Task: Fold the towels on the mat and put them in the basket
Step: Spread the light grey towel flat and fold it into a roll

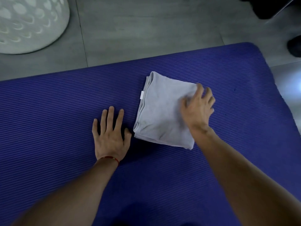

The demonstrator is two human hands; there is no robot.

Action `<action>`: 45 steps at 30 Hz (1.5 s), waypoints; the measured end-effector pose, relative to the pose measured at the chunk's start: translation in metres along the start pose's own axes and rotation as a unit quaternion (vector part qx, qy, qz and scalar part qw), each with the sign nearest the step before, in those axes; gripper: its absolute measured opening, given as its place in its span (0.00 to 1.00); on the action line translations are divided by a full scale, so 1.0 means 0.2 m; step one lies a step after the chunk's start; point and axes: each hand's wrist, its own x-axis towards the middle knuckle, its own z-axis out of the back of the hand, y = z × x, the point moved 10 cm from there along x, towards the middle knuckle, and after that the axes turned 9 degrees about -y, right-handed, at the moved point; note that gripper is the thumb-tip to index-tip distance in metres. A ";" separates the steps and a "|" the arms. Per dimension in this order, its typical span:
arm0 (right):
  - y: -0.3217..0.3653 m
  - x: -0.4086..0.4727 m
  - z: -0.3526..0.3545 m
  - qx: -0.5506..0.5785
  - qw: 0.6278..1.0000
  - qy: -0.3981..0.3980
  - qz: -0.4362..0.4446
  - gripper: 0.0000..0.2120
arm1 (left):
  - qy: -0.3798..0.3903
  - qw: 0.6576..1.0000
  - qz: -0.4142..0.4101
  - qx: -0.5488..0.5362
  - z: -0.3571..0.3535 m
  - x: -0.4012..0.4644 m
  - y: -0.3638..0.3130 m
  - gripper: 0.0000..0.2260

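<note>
Right hand (197, 108) flat, fingers spread, pressing the folded grey towel (162, 111), gripping nothing. Left hand (110, 132) open, palm down on the blue mat (48, 119) beside it. Fold looks done; basket (27, 22) transfer still pending.

The floor (146, 30) is laid with large grey tiles, matte and faintly mottled, with thin dark joints running between them. At the far right, dark shapes (267, 7) sit on the tiles, too shadowed and cut off by the edge of the view to identify, and a smaller dark rounded form (294, 46) lies just below them. The room is dim overall, though a pale bluish patch of light (293, 85) glares off the tiles at the right edge.
</note>
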 end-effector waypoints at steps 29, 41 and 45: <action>-1.03 -1.07 0.53 0.120 0.979 0.136 -0.093 0.49 | 0.258 0.920 -0.296 0.006 0.14 -0.80 -0.94 0.36; -0.61 -0.90 0.33 -0.088 0.889 0.330 0.305 0.26 | 0.395 0.903 -0.049 -0.160 0.27 -0.58 -0.70 0.12; -0.65 -0.68 0.34 -0.018 0.902 0.388 0.185 0.24 | 0.281 0.927 0.120 -0.219 0.27 -0.43 -0.55 0.12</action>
